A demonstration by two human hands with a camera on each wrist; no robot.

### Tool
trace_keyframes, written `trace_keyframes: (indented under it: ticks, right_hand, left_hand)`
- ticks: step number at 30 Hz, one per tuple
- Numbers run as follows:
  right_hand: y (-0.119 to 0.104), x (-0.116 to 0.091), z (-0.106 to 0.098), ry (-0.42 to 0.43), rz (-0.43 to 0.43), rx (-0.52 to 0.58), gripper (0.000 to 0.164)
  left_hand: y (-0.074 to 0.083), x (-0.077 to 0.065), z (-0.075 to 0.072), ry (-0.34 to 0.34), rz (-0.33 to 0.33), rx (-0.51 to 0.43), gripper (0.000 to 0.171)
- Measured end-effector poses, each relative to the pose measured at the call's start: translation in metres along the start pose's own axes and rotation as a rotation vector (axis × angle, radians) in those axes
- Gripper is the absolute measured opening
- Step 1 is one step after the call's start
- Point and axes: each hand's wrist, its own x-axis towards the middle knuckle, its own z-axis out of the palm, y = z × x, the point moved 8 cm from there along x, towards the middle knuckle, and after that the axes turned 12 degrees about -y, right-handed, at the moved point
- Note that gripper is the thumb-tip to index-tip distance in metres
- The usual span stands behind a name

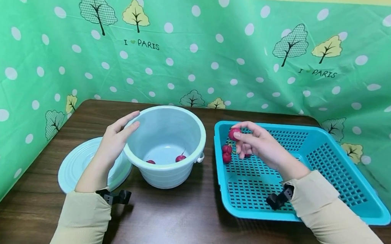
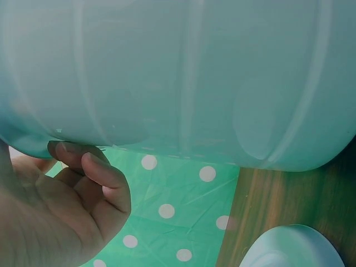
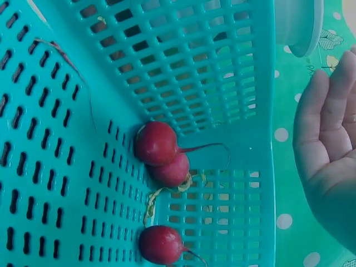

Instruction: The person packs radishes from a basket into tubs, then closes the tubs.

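Observation:
My right hand (image 1: 257,142) pinches a red radish (image 1: 234,133) between thumb and fingers, above the left end of a blue plastic basket (image 1: 260,215). Below it in the basket lie more radishes (image 1: 226,157); the right wrist view shows three of them, with thin root tails, one radish (image 3: 161,245) apart from the other two. That view catches part of the right hand (image 3: 334,122) but not the held radish. My left hand (image 1: 115,138) grips the left rim of a pale blue bucket (image 1: 165,177), its fingers (image 2: 108,178) bent by the rim. Two radishes (image 1: 180,158) show inside the bucket.
A round pale blue lid (image 1: 74,170) lies on the dark wooden table (image 1: 173,227), left of the bucket and partly behind the left forearm. A white handle knob (image 1: 200,158) sticks out at the bucket's right. Green dotted cloth (image 1: 200,61) hangs behind the table.

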Motion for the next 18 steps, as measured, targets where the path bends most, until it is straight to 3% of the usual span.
trace_keyframes:
  ticks: [8,18]
  right_hand:
    - [-0.0032,0.0009,0.002,0.021,-0.037,0.068,0.026]
    - [-0.007,0.005,0.0094,0.023,-0.049,0.076,0.024]
  left_hand:
    - [0.0003,0.0002,0.0002,-0.001,0.003,-0.003,0.053]
    - [0.0008,0.0007,0.0,-0.001,0.01,0.001,0.054]
